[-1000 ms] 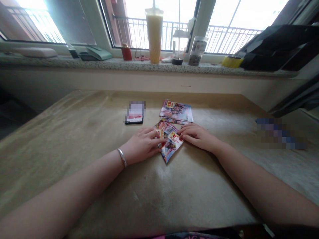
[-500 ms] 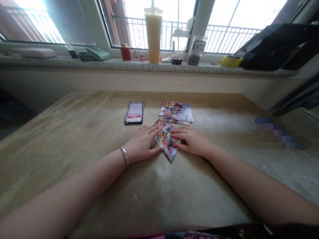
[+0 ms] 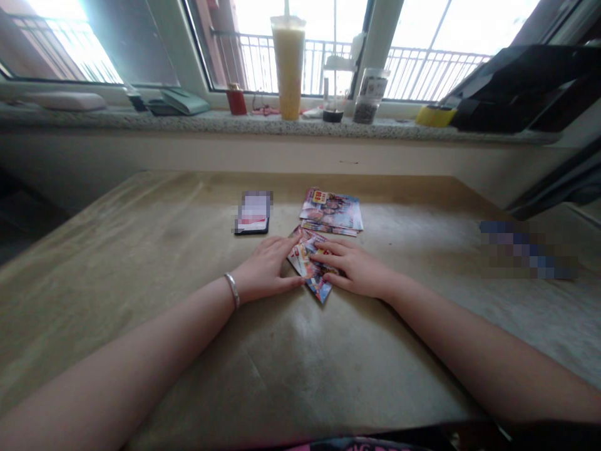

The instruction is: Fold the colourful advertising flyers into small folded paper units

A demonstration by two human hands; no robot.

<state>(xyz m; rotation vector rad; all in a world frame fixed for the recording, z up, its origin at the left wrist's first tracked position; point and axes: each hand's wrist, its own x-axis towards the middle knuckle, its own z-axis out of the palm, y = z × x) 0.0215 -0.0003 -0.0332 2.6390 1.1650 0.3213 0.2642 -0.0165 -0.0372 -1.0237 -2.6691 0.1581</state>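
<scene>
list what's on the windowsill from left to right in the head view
white flat case, green pouch, small red jar, tall cup of yellow drink, small dark-bottomed container, clear labelled jar, yellow object, black bag

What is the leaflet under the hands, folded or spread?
Folded: the leaflet is a narrow pointed wedge pressed under the left hand and right hand, unlike the flat stack behind.

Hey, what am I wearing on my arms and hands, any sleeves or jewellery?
No sleeves in view: the left arm and right arm are bare. The left hand has a thin, plain silver bangle round its wrist. The right hand has nothing on its wrist. No gloves, and no rings or watch that I can make out.
</scene>
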